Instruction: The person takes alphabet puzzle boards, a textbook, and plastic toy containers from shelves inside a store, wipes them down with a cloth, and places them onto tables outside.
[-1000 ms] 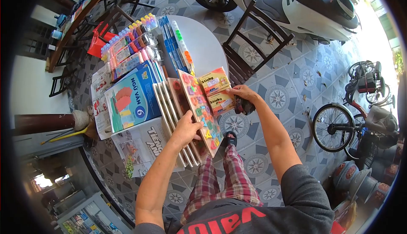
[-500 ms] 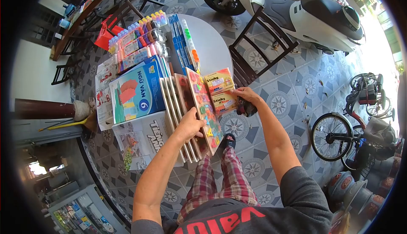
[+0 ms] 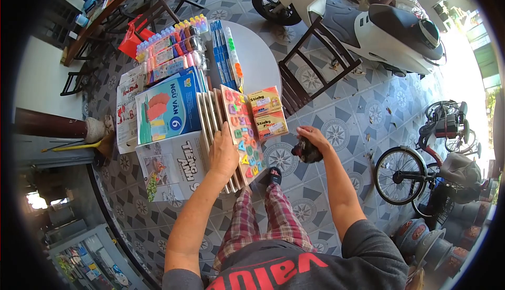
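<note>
Sticky-note packs (image 3: 267, 112), long sides left-to-right, lie beside the letter board (image 3: 243, 127), just far-left of the nearer right hand (image 3: 314, 138), curled over a dark bundle (image 3: 307, 152); left hand (image 3: 223, 153) touches the board, both grips unclear!

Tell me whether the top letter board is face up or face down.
Face up: the top letter board shows its colourful letters to the head camera.

the sticky note packs (image 3: 267, 112) are yellow with red edging; the letter board (image 3: 243, 132) mixes yellow, teal, purple and pink on pale tan. beside it, a book (image 3: 181, 98) is blue with a coral picture. plaid trousers (image 3: 283, 214) show maroon and white, the shirt (image 3: 371, 248) dark grey with red lettering, the floor tiles (image 3: 338, 133) grey-blue with star medallions.
</note>
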The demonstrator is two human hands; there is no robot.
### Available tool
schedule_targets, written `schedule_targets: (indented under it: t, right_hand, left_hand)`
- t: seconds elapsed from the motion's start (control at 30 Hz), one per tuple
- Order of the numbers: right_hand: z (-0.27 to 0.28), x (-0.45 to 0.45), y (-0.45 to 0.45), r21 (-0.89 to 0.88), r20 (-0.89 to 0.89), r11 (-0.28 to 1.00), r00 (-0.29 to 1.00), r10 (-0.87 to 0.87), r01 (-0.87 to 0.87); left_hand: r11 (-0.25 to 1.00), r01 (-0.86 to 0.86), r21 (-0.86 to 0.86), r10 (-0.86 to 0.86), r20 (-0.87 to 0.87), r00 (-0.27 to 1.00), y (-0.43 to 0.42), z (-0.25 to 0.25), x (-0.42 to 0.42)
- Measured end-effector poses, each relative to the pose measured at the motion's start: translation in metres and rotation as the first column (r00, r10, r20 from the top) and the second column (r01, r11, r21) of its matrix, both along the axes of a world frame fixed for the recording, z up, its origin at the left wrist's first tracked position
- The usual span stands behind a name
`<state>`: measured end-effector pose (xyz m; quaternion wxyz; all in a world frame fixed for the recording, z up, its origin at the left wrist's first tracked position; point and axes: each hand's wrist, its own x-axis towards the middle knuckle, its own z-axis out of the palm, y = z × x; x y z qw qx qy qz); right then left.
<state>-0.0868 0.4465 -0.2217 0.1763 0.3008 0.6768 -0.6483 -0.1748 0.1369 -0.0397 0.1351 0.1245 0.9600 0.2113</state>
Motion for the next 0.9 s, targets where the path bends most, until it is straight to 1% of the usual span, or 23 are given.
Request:
schedule_targets:
  t: [0.03,0.1,0.13,0.2,0.23,0.27,0.33,0.37,0.4,0.47,0.5,0.53,0.6,0.67,0.7,0.73,0.77,0.8,0.83,0.87,0.9]
  right_hand:
    - [0.006,0.01,0.0,0.005,-0.001,1.0,1.0,0.004,-0.004]
    - [0.018,0.031,-0.003,-0.217,0.1,0.967,0.989,-0.111,0.13]
    - [0.019,0.042,-0.006,-0.212,0.102,0.969,0.989,-0.105,0.125]
    - [0.023,0.059,-0.011,-0.369,0.16,0.904,0.973,-0.166,0.215]
    - [0.027,0.066,-0.017,-0.364,0.192,0.899,0.964,-0.184,0.244]
    - [0.029,0.072,-0.022,-0.359,0.192,0.903,0.966,-0.174,0.234]
    - [0.032,0.085,-0.034,-0.389,0.25,0.885,0.954,-0.165,0.255]
    - [0.03,0.09,-0.04,-0.404,0.245,0.881,0.957,-0.158,0.249]
    - [0.024,0.097,-0.044,-0.403,0.238,0.883,0.959,-0.154,0.242]
    - [0.012,0.112,-0.056,-0.458,0.237,0.862,0.964,-0.118,0.218]
    - [0.014,0.118,-0.067,-0.466,0.265,0.854,0.957,-0.116,0.232]
    - [0.015,0.125,-0.078,-0.465,0.25,0.856,0.961,-0.117,0.226]
    - [0.016,0.137,-0.102,-0.487,0.322,0.854,0.947,-0.019,0.183]
    - [0.02,0.147,-0.132,-0.669,0.236,0.737,0.968,0.083,0.099]
    - [0.021,0.151,-0.153,-0.653,0.253,0.749,0.964,0.077,0.111]
    - [0.022,0.154,-0.177,-0.636,0.27,0.761,0.961,0.068,0.125]
    - [0.024,0.156,-0.201,-0.634,0.312,0.765,0.942,0.12,0.112]
    - [0.029,0.156,-0.228,-0.634,0.361,0.766,0.916,0.172,0.106]
    - [0.043,0.152,-0.259,-0.683,0.355,0.724,0.91,0.215,0.095]
    - [0.058,0.146,-0.293,-0.729,0.351,0.679,0.899,0.262,0.086]
    - [0.069,0.138,-0.328,-0.719,0.36,0.693,0.881,0.306,0.053]
  left_hand:
    - [1.0,-0.004,0.005,0.004,-0.001,1.0,-0.001,0.001,0.0]
    - [0.999,-0.043,0.03,0.04,0.107,0.994,-0.004,0.004,-0.002]
    - [0.998,-0.05,0.035,0.046,0.109,0.993,-0.004,0.007,-0.001]
    - [0.997,-0.074,0.022,0.069,0.17,0.983,-0.001,0.012,-0.002]
    - [0.995,-0.088,0.053,0.078,0.169,0.982,-0.003,0.01,-0.002]
    - [0.993,-0.099,0.057,0.088,0.171,0.981,-0.005,0.005,-0.003]
    - [0.989,-0.077,0.129,0.06,0.133,0.989,-0.011,0.001,-0.002]
    - [0.984,-0.062,0.164,0.052,0.062,0.997,-0.014,0.003,0.003]
    - [0.984,-0.065,0.168,0.056,0.056,0.997,-0.016,0.004,0.006]
    - [0.97,-0.025,0.24,0.01,0.066,0.998,-0.025,-0.001,0.013]
    - [0.971,0.015,0.241,-0.005,-0.045,0.999,-0.033,-0.008,0.021]
    - [0.965,0.069,0.255,-0.032,-0.149,0.988,-0.039,-0.001,0.03]
    - [0.936,-0.018,0.353,-0.033,0.136,0.99,-0.051,0.023,0.051]
    - [0.902,0.072,0.426,-0.097,0.037,0.995,-0.076,0.028,0.086]
    - [0.882,0.087,0.463,-0.12,0.042,0.992,-0.09,0.027,0.104]
    - [0.855,0.175,0.489,-0.157,-0.076,0.985,-0.111,0.014,0.124]
    - [0.855,0.024,0.518,-0.118,0.149,0.982,-0.13,0.011,0.142]
    - [0.805,-0.061,0.59,-0.088,0.22,0.971,-0.154,-0.003,0.162]
    - [0.799,-0.186,0.572,-0.041,0.36,0.932,-0.178,-0.008,0.176]
    - [0.831,-0.143,0.537,-0.011,0.272,0.962,-0.212,-0.036,0.197]
    - [0.86,-0.111,0.497,0.02,0.185,0.983,-0.241,-0.059,0.208]
